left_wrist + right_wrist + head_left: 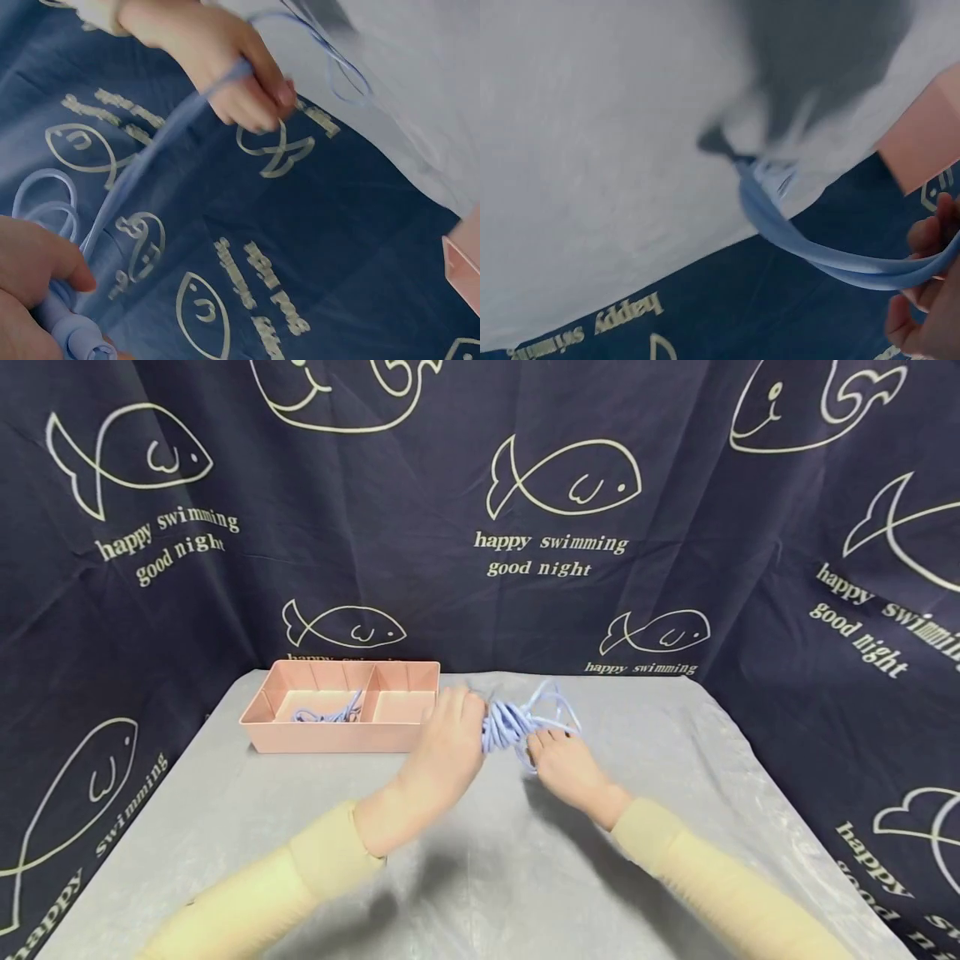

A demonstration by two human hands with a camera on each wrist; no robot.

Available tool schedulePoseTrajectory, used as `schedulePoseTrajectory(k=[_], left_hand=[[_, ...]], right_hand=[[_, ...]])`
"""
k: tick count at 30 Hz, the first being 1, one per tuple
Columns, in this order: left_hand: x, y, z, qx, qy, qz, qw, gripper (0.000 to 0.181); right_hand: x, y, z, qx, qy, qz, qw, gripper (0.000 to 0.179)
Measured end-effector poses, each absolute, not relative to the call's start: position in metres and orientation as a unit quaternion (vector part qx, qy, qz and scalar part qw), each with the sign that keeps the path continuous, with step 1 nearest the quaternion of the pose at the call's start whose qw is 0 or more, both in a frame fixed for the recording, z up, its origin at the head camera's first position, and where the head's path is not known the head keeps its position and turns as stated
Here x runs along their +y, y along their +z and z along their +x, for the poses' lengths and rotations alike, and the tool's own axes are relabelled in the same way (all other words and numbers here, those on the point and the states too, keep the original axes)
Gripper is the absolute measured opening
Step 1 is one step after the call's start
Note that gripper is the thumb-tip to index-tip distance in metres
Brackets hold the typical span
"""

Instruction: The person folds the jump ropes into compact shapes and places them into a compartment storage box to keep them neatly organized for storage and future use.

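Observation:
Light-blue cord, gathered into a bundle of several turns, is held above the table between both hands. My left hand grips the bundle's left end; up close in the left wrist view, coils stick out under its fingers. My right hand has its fingers curled round strands at the bundle's right side, and loose loops stand up beyond it. Strands stretch between the two hands in the left wrist view. A doubled length of cord curves to fingers at the right edge of the right wrist view.
A pink two-compartment box stands at the back left, close behind the left hand. More blue cord lies in its left compartment. The grey-covered table is enclosed by dark-blue curtains with fish prints.

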State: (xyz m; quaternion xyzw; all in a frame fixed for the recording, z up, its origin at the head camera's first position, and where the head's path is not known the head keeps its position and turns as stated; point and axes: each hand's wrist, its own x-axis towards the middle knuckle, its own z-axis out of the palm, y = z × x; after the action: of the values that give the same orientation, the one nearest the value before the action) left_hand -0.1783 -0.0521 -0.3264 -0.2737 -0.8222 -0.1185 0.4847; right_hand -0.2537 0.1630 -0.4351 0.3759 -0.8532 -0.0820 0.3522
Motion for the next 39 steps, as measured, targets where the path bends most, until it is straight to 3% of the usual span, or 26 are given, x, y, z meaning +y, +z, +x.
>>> schedulePoseTrajectory(k=[7,14,22,26,33,39], left_hand=[[-0.068,-0.331,-0.206,-0.863,-0.088,-0.169,0.468,0.015],[-0.083,-0.34,-0.229,-0.882,-0.065,-0.103,0.455,0.002],[-0.097,-0.352,-0.25,-0.901,-0.009,-0.017,0.433,0.011],[-0.098,-0.359,-0.253,-0.905,0.018,-0.012,0.426,0.011],[-0.088,-0.365,-0.252,-0.893,0.036,-0.041,0.446,0.027],[-0.075,-0.368,-0.244,-0.89,0.064,-0.094,0.441,0.024]], right_hand=[[0.147,-0.435,-0.229,-0.843,-0.118,0.361,0.38,0.018],[0.136,-0.419,-0.201,-0.857,-0.134,0.348,0.357,0.025],[0.128,-0.38,-0.189,-0.849,-0.114,0.337,0.391,0.026],[0.126,-0.354,-0.186,-0.825,-0.106,0.343,0.436,0.025],[0.123,-0.306,-0.184,-0.766,-0.087,0.352,0.531,0.028],[0.119,-0.269,-0.183,-0.732,-0.059,0.365,0.572,0.028]])
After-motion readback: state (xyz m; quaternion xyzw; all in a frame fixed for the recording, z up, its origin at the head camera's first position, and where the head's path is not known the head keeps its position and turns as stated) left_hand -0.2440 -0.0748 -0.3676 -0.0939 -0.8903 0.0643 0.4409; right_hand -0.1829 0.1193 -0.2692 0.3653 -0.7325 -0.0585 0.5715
